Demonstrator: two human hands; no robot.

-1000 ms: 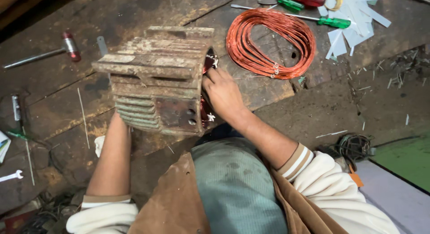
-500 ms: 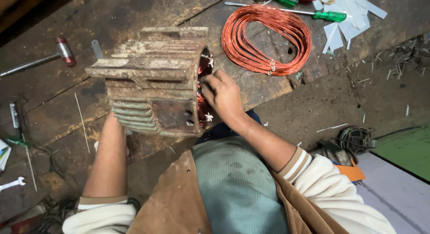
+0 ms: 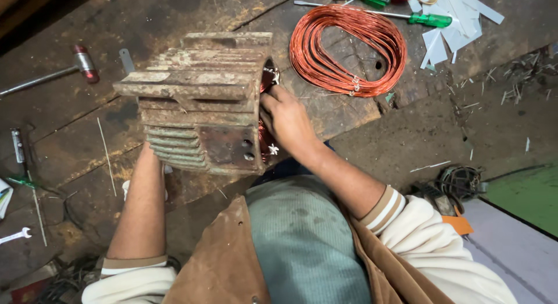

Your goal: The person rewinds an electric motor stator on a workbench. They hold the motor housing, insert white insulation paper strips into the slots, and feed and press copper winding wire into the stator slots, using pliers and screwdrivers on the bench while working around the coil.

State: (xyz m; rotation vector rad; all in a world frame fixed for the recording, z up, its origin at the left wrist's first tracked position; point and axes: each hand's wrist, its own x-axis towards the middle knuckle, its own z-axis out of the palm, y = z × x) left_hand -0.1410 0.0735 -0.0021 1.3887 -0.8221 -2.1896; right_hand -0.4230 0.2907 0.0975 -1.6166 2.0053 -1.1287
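Note:
A rusty finned motor housing lies on its side on the worn wooden bench. Copper windings show at its open right end. My right hand is at that open end, fingers curled against the copper wire inside the opening. My left forearm runs up behind the housing's lower left side; the left hand itself is hidden by the housing. A loose coil of copper wire lies on the bench just right of the housing.
A hammer lies at the far left. Green-handled screwdrivers and white paper strips sit at the top right. A small spanner and a tool lie on the left. A wire bundle lies on the floor at right.
The view has shifted slightly; the housing sits a little higher and more to the left in frame. My right hand stays at the housing's open end, fingers moving slightly at the windings.

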